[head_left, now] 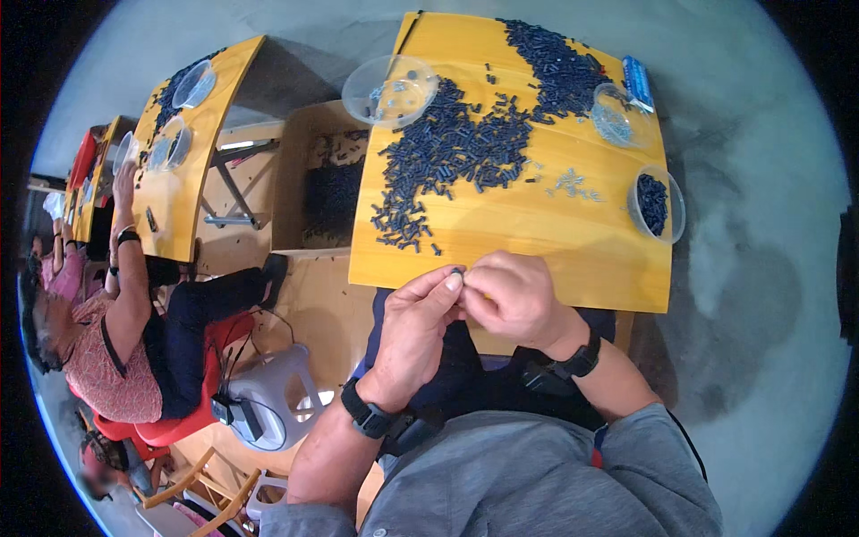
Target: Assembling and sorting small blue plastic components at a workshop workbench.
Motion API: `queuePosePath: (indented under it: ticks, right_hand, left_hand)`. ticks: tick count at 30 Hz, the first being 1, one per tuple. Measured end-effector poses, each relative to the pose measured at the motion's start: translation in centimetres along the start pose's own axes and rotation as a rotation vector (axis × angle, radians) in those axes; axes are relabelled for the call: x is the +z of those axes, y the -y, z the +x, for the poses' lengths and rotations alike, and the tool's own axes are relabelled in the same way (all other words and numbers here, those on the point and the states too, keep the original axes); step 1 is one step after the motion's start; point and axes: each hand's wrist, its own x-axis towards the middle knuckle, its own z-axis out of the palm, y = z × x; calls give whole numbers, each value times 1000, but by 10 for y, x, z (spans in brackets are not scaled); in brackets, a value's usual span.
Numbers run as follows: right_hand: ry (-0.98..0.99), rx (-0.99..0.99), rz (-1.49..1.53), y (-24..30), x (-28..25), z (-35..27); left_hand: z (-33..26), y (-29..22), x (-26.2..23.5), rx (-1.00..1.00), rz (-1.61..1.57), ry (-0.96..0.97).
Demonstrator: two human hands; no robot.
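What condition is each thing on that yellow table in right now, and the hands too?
Left hand: pinching a small dark piece.
Right hand: fingertips meeting the left's.
Small black cylindrical parts: heaped loose.
Right clear plastic bowl: partly filled.
Left clear plastic bowl: nearly empty.

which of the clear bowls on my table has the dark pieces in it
The clear bowl at the table's right edge, nearest your right hand; it is filled with dark pieces, the other two hold pale ones.

small dark piece (457, 270) mostly hidden between the fingertips of left hand (417, 324) and right hand (512, 298)
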Motion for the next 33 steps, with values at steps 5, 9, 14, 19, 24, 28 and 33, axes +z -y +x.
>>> queuePosePath:
  ticks: [5,9,14,19,24,28,33]
  right_hand:
    - [-28,-91,-112,-3,6,-7]
    - [-16,-19,6,-3,2,-8]
    - [-36,265,-81,-50,-21,-17]
    - [-108,393,-387,-114,-51,-25]
    - [-70,454,-434,-135,-63,-15]
    - [41,479,-485,-143,-59,-3]
    - [155,546,-526,-151,-52,0]
  left_hand:
    - [-2,-1,-2,12,21,33]
    - [-1,-4,2,41,34,34]
    - [1,-7,1,6,132,-74]
    - [2,-5,-7,-27,256,-14]
    - [4,-3,-8,-53,335,-31]
    - [5,-1,-9,-78,376,-26]
    - [5,-1,-8,-71,372,-27]
